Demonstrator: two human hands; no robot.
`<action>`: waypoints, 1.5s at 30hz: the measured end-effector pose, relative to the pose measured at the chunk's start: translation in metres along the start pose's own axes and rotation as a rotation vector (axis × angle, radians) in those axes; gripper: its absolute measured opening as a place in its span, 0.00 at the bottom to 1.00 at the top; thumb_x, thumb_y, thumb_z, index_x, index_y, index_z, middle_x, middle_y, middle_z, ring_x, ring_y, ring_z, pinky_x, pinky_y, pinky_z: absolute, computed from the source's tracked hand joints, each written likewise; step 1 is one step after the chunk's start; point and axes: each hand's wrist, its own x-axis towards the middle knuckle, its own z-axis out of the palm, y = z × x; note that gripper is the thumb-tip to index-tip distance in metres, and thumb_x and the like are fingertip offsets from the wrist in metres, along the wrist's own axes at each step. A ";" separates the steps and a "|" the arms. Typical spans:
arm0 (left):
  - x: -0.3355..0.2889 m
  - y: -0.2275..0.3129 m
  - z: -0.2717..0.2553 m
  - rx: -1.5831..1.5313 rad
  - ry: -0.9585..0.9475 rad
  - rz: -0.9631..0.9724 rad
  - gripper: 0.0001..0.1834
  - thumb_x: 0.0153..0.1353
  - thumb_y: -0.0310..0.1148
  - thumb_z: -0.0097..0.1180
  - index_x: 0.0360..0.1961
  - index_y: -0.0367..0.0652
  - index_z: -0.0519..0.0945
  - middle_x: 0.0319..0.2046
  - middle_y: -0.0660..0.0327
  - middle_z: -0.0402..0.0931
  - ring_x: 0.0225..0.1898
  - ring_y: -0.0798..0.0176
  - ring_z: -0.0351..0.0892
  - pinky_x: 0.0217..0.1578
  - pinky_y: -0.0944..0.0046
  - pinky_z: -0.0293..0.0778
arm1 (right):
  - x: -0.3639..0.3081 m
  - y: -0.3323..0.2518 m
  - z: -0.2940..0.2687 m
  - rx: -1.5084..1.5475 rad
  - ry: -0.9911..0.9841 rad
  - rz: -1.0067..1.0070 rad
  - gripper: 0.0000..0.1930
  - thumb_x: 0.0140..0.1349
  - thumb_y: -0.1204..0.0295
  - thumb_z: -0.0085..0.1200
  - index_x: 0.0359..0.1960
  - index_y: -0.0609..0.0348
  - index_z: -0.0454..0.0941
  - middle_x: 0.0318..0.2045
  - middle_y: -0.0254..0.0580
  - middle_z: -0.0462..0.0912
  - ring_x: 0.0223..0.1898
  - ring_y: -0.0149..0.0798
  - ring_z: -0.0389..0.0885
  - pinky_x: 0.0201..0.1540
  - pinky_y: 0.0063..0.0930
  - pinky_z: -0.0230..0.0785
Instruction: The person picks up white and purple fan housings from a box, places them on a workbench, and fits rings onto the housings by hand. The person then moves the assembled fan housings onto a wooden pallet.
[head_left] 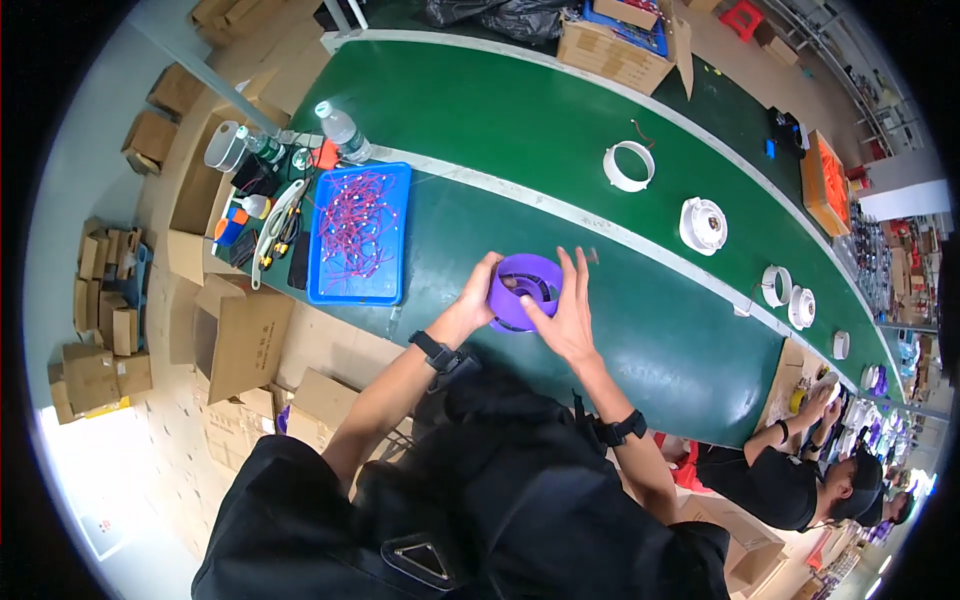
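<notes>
A purple round plastic housing (pixel 527 272), open at the top with an inner ring showing, is held above the green workbench in front of me. My left hand (pixel 476 300) grips its left side. On the right side, my right hand (pixel 568 322) has its fingers stretched up and apart, with the thumb across the housing's near wall. The inside of the housing is partly shadowed. To the left lies a blue tray (pixel 402 235) full of red and purple wires with small white connectors.
Behind my bench, a green conveyor (pixel 480 110) carries a white ring (pixel 628 166) and a white round unit (pixel 703 226), with several more further right. Bottles (pixel 342 132) and tools crowd the left end. Cardboard boxes (pixel 240 335) stand on the floor; a co-worker (pixel 790 485) sits to the right.
</notes>
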 end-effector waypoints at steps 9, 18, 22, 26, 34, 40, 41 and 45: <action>0.006 -0.012 0.010 -0.089 -0.020 -0.009 0.21 0.68 0.47 0.38 0.39 0.43 0.79 0.36 0.57 0.81 0.38 0.59 0.81 0.43 0.51 0.79 | 0.007 0.040 0.011 0.488 -0.036 0.114 0.26 0.64 0.58 0.53 0.60 0.60 0.68 0.59 0.59 0.69 0.61 0.60 0.68 0.55 0.47 0.68; 0.024 -0.024 -0.024 -0.131 -0.063 0.040 0.15 0.67 0.41 0.45 0.33 0.44 0.79 0.23 0.65 0.76 0.19 0.70 0.70 0.21 0.71 0.69 | 0.011 0.028 0.015 0.371 0.183 -0.058 0.21 0.71 0.65 0.39 0.60 0.63 0.65 0.56 0.58 0.70 0.55 0.55 0.73 0.57 0.46 0.68; -0.005 -0.001 0.021 0.476 -0.055 0.643 0.16 0.69 0.38 0.44 0.42 0.39 0.81 0.20 0.61 0.76 0.20 0.65 0.72 0.28 0.67 0.74 | 0.013 0.068 0.024 1.120 0.101 0.655 0.28 0.73 0.49 0.34 0.63 0.57 0.61 0.50 0.51 0.76 0.45 0.49 0.80 0.48 0.47 0.75; -0.013 -0.012 0.019 1.013 0.032 0.910 0.17 0.67 0.38 0.48 0.53 0.46 0.79 0.44 0.46 0.81 0.44 0.47 0.83 0.46 0.55 0.77 | -0.007 0.073 0.032 1.461 -0.242 0.758 0.26 0.70 0.48 0.42 0.56 0.58 0.68 0.35 0.42 0.78 0.36 0.37 0.81 0.35 0.32 0.78; -0.013 -0.021 0.008 1.037 -0.378 0.585 0.26 0.73 0.43 0.35 0.62 0.36 0.69 0.62 0.46 0.68 0.65 0.46 0.64 0.65 0.55 0.59 | -0.020 0.084 0.026 0.434 -0.285 0.441 0.21 0.52 0.79 0.59 0.50 0.57 0.73 0.18 0.36 0.73 0.18 0.30 0.75 0.19 0.32 0.72; 0.032 -0.030 -0.018 1.102 -0.302 0.287 0.27 0.74 0.47 0.33 0.57 0.36 0.73 0.52 0.50 0.76 0.55 0.56 0.75 0.57 0.59 0.68 | -0.003 0.085 0.015 0.021 -0.192 -0.244 0.17 0.57 0.77 0.55 0.50 0.57 0.73 0.31 0.45 0.83 0.23 0.32 0.81 0.22 0.32 0.73; 0.034 -0.028 -0.025 1.003 -0.253 0.073 0.27 0.74 0.47 0.34 0.54 0.35 0.75 0.45 0.52 0.80 0.47 0.60 0.80 0.51 0.61 0.74 | 0.003 0.080 0.014 0.033 -0.210 -0.257 0.17 0.57 0.77 0.55 0.50 0.57 0.73 0.31 0.45 0.83 0.23 0.32 0.81 0.22 0.32 0.73; 0.041 -0.026 -0.036 0.799 0.052 0.374 0.14 0.70 0.36 0.49 0.37 0.34 0.80 0.24 0.62 0.80 0.25 0.70 0.78 0.28 0.67 0.75 | 0.019 0.120 0.008 0.383 -0.305 0.554 0.16 0.63 0.66 0.54 0.51 0.55 0.72 0.32 0.46 0.81 0.30 0.39 0.81 0.33 0.39 0.77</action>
